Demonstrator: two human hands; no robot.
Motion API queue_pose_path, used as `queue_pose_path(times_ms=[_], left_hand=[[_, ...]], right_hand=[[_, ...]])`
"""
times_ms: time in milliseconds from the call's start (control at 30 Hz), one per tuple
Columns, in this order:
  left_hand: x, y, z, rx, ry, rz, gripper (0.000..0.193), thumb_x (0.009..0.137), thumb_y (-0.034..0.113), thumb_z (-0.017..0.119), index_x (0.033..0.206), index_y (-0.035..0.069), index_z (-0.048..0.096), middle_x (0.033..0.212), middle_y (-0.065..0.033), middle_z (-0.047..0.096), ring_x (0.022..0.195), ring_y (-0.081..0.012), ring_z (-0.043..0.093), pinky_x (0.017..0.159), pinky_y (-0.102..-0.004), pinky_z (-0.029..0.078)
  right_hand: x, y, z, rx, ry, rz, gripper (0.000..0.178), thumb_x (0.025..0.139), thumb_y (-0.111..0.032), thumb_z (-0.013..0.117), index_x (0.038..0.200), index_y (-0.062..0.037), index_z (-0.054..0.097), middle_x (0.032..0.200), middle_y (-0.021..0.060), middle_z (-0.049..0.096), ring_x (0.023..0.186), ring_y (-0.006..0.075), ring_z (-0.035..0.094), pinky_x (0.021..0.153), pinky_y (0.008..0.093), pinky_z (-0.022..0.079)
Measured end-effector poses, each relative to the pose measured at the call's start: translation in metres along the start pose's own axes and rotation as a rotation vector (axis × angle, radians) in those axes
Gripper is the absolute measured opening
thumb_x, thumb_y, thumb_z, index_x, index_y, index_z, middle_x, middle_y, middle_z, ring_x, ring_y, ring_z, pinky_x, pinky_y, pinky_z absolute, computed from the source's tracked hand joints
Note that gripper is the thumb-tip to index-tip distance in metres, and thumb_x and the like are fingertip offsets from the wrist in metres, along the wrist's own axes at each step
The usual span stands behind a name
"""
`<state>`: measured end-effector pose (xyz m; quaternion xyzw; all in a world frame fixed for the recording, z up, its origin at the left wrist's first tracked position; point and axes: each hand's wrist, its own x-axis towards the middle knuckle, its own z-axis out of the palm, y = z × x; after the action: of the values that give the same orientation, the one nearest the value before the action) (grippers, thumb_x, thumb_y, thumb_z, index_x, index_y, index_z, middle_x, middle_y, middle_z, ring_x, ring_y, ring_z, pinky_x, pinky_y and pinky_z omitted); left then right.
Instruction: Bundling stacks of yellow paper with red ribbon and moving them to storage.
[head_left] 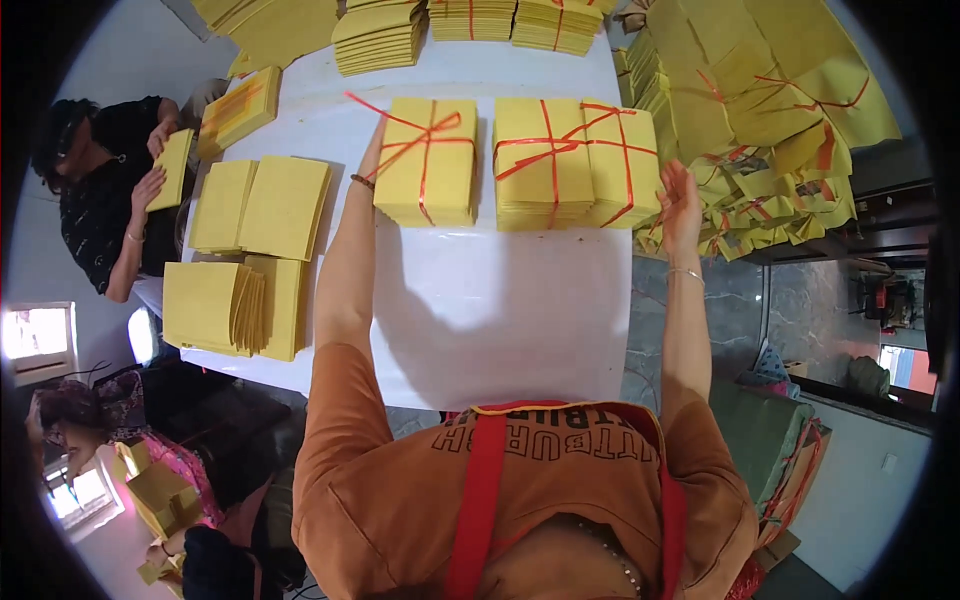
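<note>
The left hand (372, 150) is pressing against the left edge of a yellow paper bundle (427, 160) tied with red string; its fingers are mostly hidden behind the stack, so the hold cannot be told. The right hand (680, 200) is hovering open, fingers spread, just beside the right edge of two tied bundles (575, 160), perhaps brushing them. All are lying on the far part of the white table (500, 310). Untied yellow stacks (250, 250) are sitting at left, where another person (100, 200) is handling sheets.
</note>
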<state>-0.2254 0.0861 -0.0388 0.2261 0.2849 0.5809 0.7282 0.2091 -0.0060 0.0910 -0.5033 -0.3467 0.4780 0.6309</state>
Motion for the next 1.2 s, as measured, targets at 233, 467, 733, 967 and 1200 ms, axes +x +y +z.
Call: queue_pose_path(times_ms=[233, 467, 733, 967, 1200], left_hand=[[-0.004, -0.019, 0.006, -0.128, -0.099, -0.002, 0.046, 0.089, 0.038, 0.039, 0.121, 0.005, 0.042, 0.120, -0.0120, 0.049, 0.106, -0.0241, 0.051, 0.086, -0.0402, 0.045], [-0.121, -0.065, 0.091, -0.176, 0.087, 0.171, 0.051, 0.088, 0.045, 0.036, 0.121, 0.007, 0.042, 0.119, -0.0099, 0.049, 0.106, -0.0234, 0.050, 0.087, -0.0373, 0.044], [-0.253, -0.175, 0.132, -0.271, 0.581, 0.435, 0.055, 0.088, 0.049, 0.036, 0.123, 0.007, 0.040, 0.120, -0.0099, 0.049, 0.106, -0.0244, 0.050, 0.088, -0.0379, 0.044], [-0.286, -0.224, 0.144, -0.408, 0.769, 0.648, 0.045, 0.090, 0.036, 0.035, 0.122, 0.004, 0.039, 0.118, -0.0130, 0.049, 0.104, -0.0273, 0.052, 0.084, -0.0411, 0.047], [-0.303, -0.185, 0.126, 0.104, 0.737, 0.451, 0.058, 0.088, 0.053, 0.029, 0.120, 0.006, 0.042, 0.116, -0.0069, 0.050, 0.105, -0.0196, 0.049, 0.090, -0.0375, 0.039]], right_hand=[[0.079, 0.016, -0.014, 0.003, -0.217, 0.284, 0.053, 0.085, -0.048, 0.044, 0.120, -0.0089, 0.044, 0.116, 0.0043, 0.052, 0.105, 0.0175, 0.048, 0.078, 0.0269, 0.041], [0.087, 0.021, 0.003, 0.260, -0.550, 0.426, 0.053, 0.086, -0.048, 0.042, 0.118, -0.0057, 0.048, 0.116, 0.0074, 0.052, 0.101, 0.0176, 0.052, 0.085, 0.0299, 0.044], [0.103, 0.039, 0.032, 0.202, -0.958, 0.637, 0.053, 0.087, -0.047, 0.041, 0.118, -0.0051, 0.047, 0.111, 0.0070, 0.054, 0.096, 0.0168, 0.054, 0.084, 0.0289, 0.044], [0.085, 0.032, 0.062, 0.203, -1.217, 0.907, 0.056, 0.086, -0.051, 0.040, 0.122, -0.0092, 0.045, 0.116, 0.0080, 0.051, 0.100, 0.0179, 0.052, 0.085, 0.0313, 0.044], [0.165, 0.062, 0.047, -0.140, -0.747, 0.257, 0.056, 0.085, -0.048, 0.041, 0.128, -0.0115, 0.036, 0.130, 0.0028, 0.035, 0.120, 0.0184, 0.032, 0.098, 0.0347, 0.027]])
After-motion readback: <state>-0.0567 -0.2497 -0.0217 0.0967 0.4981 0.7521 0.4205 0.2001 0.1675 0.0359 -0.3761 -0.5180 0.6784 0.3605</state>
